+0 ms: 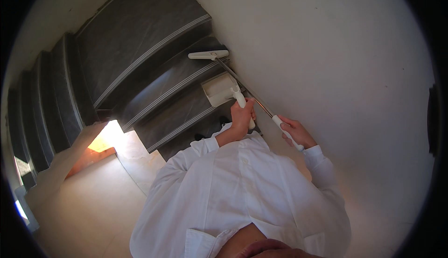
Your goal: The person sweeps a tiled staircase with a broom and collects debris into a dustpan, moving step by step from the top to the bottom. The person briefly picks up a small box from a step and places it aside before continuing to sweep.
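My left hand [242, 115] grips the upright handle of a white plastic dustpan [217, 95]. The pan hangs in front of me over the dark stair treads, its open side turned away to the upper left. My right hand [295, 132] is closed around the white grip of a broom [246, 88] with a slim metal pole. This pole slants past the right side of the dustpan. At its far end the white broom head [208, 55] is at a dark step [182, 70] beside the wall; its underside is hidden.
Dark steps with pale grooved edge strips [154, 60] curve round to the left, where several more treads [49, 107] follow. A plain pale wall [332, 65] runs close along the right. Bright light falls by a low stepped wall edge [84, 135] at left. Dark shoes [224, 119] show below me.
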Tool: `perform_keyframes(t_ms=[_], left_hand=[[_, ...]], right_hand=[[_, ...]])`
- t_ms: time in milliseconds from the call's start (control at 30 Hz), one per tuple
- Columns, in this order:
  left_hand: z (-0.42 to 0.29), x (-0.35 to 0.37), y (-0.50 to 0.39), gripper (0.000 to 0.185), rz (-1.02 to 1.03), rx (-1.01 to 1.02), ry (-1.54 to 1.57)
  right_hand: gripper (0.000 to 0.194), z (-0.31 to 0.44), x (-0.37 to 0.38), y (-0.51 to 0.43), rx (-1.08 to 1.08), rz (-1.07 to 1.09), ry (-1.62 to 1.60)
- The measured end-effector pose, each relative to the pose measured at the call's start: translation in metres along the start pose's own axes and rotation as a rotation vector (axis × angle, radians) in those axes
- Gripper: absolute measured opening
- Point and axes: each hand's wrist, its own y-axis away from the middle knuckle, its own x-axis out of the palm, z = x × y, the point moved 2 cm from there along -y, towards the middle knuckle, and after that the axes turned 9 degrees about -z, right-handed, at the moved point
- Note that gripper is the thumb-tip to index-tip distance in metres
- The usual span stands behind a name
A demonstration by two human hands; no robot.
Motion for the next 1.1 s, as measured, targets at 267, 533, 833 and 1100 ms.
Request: perform_keyframes(t_ms=[267, 533, 833, 1100], left_hand=[[0.000, -0.007, -0.009, 0.019, -0.001, 0.016, 0.053], [-0.001, -0.008, -0.005, 0.018, -0.001, 0.013, 0.047], [-0.004, -0.027, 0.004, 0.019, -0.036, 0.017, -0.025], [-0.018, -0.052, 0.017, 0.018, -0.074, -0.035, 0.044]], right_hand=[[0.054, -0.002, -0.016, 0.062, 0.153, 0.037, 0.000], [0.053, 0.006, -0.005, 0.052, -0.022, 0.028, 0.033], [0.058, -0.013, 0.025, -0.019, -0.030, 0.014, 0.121], [0.056, -0.007, -0.012, 0.078, 0.031, 0.100, 0.179]])
